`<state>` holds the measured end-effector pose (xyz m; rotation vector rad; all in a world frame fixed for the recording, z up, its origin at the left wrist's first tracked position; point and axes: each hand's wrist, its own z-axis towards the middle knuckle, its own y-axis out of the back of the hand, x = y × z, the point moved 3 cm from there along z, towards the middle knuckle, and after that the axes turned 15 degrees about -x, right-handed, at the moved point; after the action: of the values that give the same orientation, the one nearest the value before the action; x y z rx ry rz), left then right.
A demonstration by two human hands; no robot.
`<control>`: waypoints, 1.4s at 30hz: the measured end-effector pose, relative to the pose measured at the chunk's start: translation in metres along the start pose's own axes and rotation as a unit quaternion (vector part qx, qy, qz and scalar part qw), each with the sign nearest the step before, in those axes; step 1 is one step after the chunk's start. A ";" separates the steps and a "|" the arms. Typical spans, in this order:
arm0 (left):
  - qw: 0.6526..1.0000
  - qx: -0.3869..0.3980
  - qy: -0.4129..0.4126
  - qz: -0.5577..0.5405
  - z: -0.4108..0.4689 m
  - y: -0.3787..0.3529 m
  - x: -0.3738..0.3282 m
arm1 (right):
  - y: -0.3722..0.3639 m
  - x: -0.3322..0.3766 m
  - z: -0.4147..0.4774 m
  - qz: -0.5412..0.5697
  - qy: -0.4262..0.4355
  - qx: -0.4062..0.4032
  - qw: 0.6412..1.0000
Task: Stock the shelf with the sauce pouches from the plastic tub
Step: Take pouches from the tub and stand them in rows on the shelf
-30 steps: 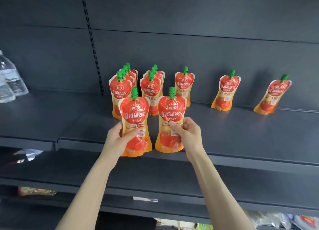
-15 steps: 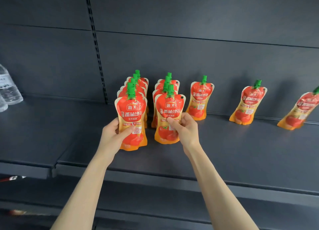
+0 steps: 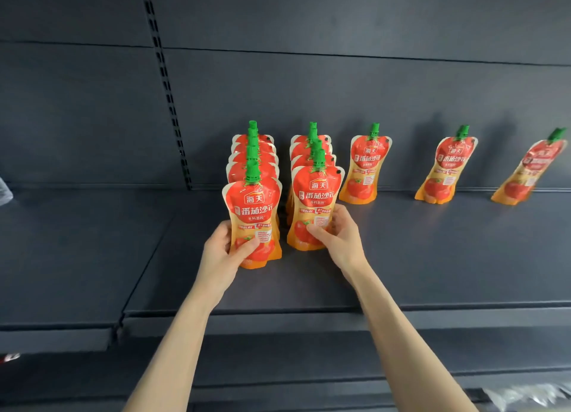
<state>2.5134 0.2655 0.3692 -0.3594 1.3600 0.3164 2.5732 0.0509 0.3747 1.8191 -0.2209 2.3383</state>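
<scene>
Left pouch (image 3: 253,207), right pouch (image 3: 315,201) pushed deeper, two rows (image 3: 251,152), three singles (image 3: 366,167)

the shelf (image 3: 432,257) lies bare and wide to the left of the left row (image 3: 251,152) of pouches and along its front strip. only a narrow gap runs back between the left row and the right row (image 3: 310,147). the left hand (image 3: 221,254) grips the left front pouch (image 3: 253,201) and the right hand (image 3: 336,235) grips the right front pouch (image 3: 316,195), so both row ends are blocked. by the back panel (image 3: 340,87) stand the first single pouch (image 3: 366,167), second single pouch (image 3: 448,170) and third single pouch (image 3: 525,173), well apart, with bare shelf before them.
</scene>
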 end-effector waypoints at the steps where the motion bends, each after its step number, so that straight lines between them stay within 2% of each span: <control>1: 1.000 0.003 0.000 0.003 0.000 0.001 0.001 | 0.001 -0.003 -0.001 -0.020 0.009 0.007 1.000; 7: 1.000 0.007 -0.010 0.013 -0.001 0.002 0.003 | 0.005 -0.005 -0.003 -0.093 0.056 -0.001 0.994; 18: 0.998 -0.028 -0.028 0.043 0.001 0.003 0.009 | 0.002 -0.007 -0.002 -0.152 0.061 0.008 0.987; 42: 0.997 -0.037 -0.024 0.066 -0.002 0.002 0.007 | 0.005 -0.008 -0.001 -0.174 0.049 0.041 0.983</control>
<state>2.5119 0.2660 0.3619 -0.3213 1.3291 0.4838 2.5731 0.0456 0.3665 1.6163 0.1962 2.2054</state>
